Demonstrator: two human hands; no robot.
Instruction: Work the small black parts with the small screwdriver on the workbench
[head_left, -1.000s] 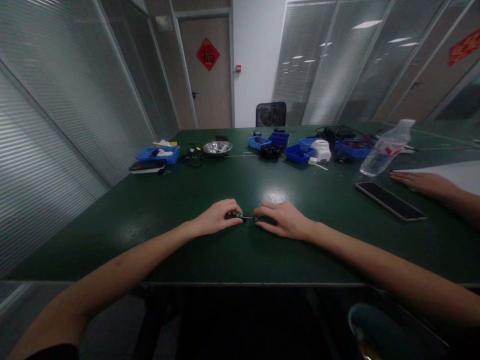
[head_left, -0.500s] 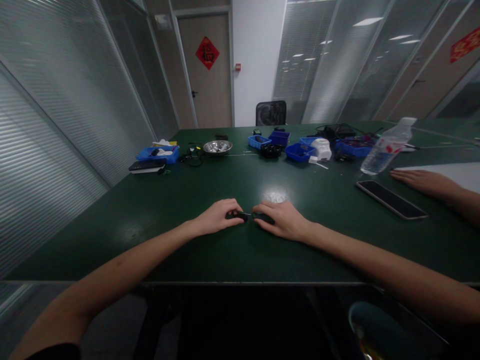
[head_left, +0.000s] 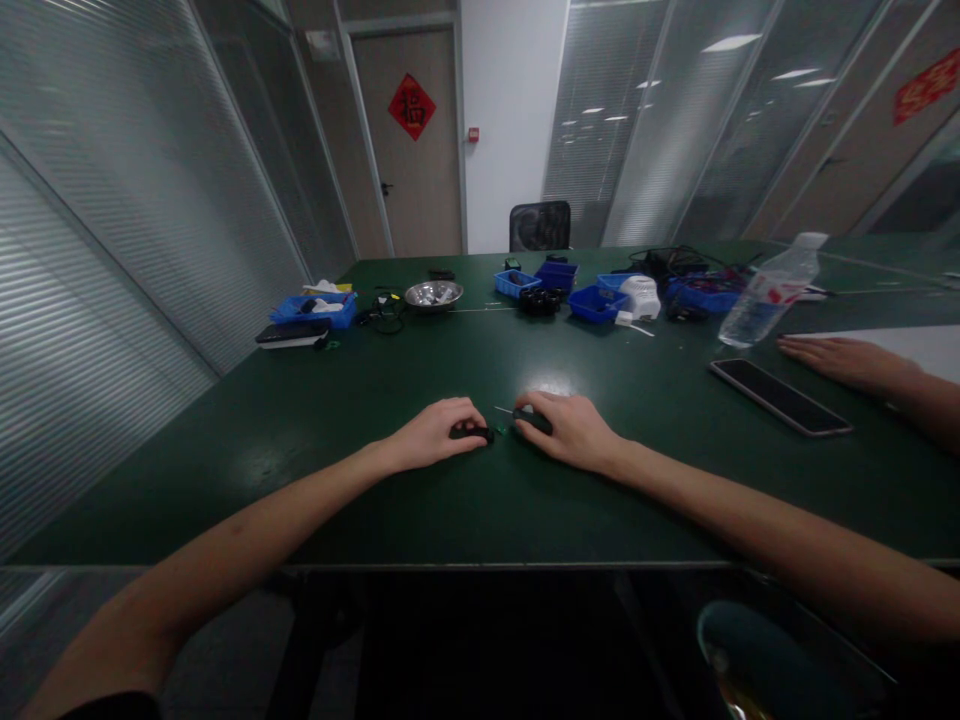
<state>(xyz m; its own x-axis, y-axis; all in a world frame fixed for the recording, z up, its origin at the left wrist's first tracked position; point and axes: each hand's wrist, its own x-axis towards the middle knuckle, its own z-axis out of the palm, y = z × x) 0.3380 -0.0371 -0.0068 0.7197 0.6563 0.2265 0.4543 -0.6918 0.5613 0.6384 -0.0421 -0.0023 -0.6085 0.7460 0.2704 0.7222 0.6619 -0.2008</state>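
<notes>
Near the middle of the green table, my left hand is closed around a small black object, its kind too dark to make out. My right hand grips a screwdriver by its dark handle. Its thin metal shaft points left and stands clear of the black object. Between the two hands a tiny green piece lies on the tabletop, close to the end of the black object.
To the right lie a phone and a tilted plastic bottle. Another person's hand rests beside them. Farther back stand a metal bowl, blue trays and a dark notebook.
My right hand has drawn the screwdriver away from the black object, its tip now raised toward the far side. The tiny green piece now shows between my hands. My left hand stays in place.
</notes>
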